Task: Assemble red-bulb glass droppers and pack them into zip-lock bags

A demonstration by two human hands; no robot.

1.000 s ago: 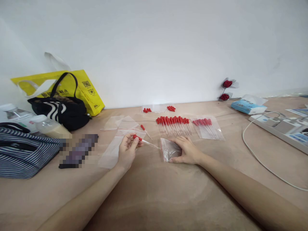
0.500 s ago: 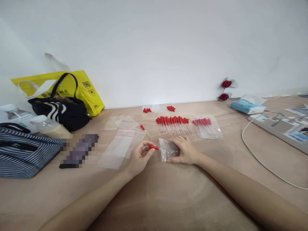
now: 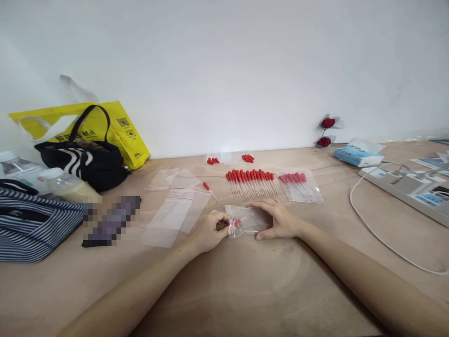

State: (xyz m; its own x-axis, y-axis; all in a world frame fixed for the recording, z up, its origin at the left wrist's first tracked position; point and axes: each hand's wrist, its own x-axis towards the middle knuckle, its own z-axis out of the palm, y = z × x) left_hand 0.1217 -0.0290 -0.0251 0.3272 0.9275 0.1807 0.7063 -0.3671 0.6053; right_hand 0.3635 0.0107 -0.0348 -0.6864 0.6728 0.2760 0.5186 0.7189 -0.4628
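A pale wall [image 3: 224, 70] fills the upper half of the frame, and a light brown tabletop [image 3: 245, 285] spreads across the lower half. At the upper left a yellow bag [image 3: 131, 135] leans against the wall, with a black bag [image 3: 94, 171] in front of it; a striped pouch [image 3: 42, 229] sits at the left edge. A white power strip [image 3: 372, 177] lies slanting at the right edge. The right hand [image 3: 280, 220], just right of centre, has its thumb and fingers spread wide around the right end of a small clear bag [image 3: 250, 220]. The left hand [image 3: 210, 231], near the centre, has thumb and fingers drawn narrow at that bag's left edge; whether they pinch the plastic or a dropper is too small to tell. Left of that hand, flat clear bags [image 3: 168, 220] overlap on the table. Above the right hand lies a row of red-topped droppers [image 3: 250, 180], and right of the row a filled bag [image 3: 314, 189] holds several more. A blue tissue pack [image 3: 356, 155] stands at the middle right. A single dropper [image 3: 206, 186] lies slanted above the left hand. Inside the small clear bag, near its left edge, shows one red bulb [image 3: 237, 222]. Smallest are loose red bulbs [image 3: 248, 158] in two clusters near the wall.
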